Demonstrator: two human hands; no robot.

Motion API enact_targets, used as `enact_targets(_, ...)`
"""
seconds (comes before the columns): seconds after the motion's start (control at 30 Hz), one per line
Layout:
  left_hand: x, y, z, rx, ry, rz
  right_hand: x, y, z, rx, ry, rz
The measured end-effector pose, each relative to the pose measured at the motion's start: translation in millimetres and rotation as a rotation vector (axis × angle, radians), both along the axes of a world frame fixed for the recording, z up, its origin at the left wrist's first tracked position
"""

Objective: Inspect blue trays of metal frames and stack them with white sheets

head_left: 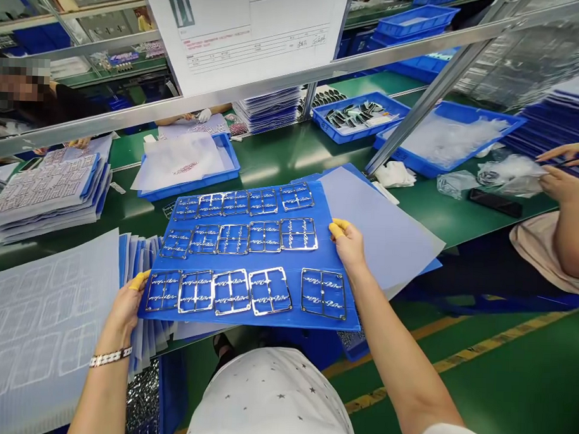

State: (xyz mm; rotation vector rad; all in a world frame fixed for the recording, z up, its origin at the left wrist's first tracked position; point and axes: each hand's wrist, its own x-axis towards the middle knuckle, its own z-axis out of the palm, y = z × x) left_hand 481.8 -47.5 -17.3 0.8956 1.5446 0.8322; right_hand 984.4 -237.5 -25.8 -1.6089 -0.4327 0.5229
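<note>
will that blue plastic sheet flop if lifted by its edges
The blue plastic sheet probably stays fairly stiff: the left hand and right hand hold it almost flat by its edges. The metal frames seem to lie loose on it, so they could slide if tilted.

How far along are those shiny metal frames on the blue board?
Done: the stacked sheets on the bench look finished. In hand: the left hand and right hand hold a blue plastic board with fifteen metal frames. Left: a blue tray across the bench holds dark pieces, perhaps not done yet.
</note>
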Motion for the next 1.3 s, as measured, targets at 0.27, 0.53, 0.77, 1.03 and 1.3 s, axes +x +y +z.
enact_targets(0.27,4,9,-7.6,-0.01,0.049,0.068,-3,0,-4.4,0.043,0.022,0.004)
enact_targets(0.53,-4,20,-25.3,0.0,0.052,0.068,-5,0,-6.0,0.063,0.033,0.005)
enact_targets(0.77,-2,25,-35.3,0.004,0.043,0.085,-6,-3,-6.0,0.089,0.031,0.005)
enact_targets(1.03,-2,27,-39.8,-0.017,0.05,0.072,-6,-7,-9.9,0.089,0.036,-0.018)
enact_targets(1.3,-5,24,-45.5,-0.017,0.08,0.032,-12,-18,-4.7,0.083,0.042,-0.036)
